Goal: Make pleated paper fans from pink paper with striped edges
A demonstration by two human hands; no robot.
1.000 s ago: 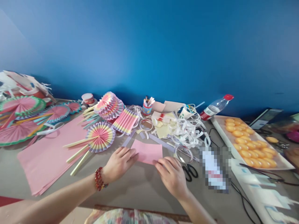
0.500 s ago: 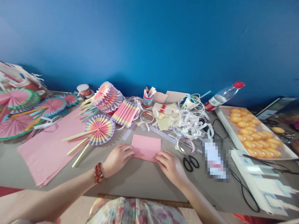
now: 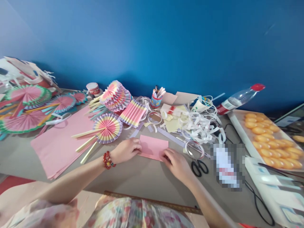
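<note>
A small rectangle of pink paper lies on the grey table, with a narrow fold along its near edge. My left hand has its fingers curled on the paper's left end. At the right end my right hand pinches the near corner. Its fingertips partly hide that corner. Just beyond the left hand is a round pleated paper fan with pale sticks. Black-handled scissors lie to the right of my right hand, next to a roll of tape.
Larger pink sheets lie at left, near several finished fans. White paper strips are heaped behind the scissors. A bottle, a tray of yellow pastries and a power strip stand at right.
The view has turned slightly left, so everything sits further right. My fingers have curled in more at both ends of the pink paper, and its near edge looks more folded.
</note>
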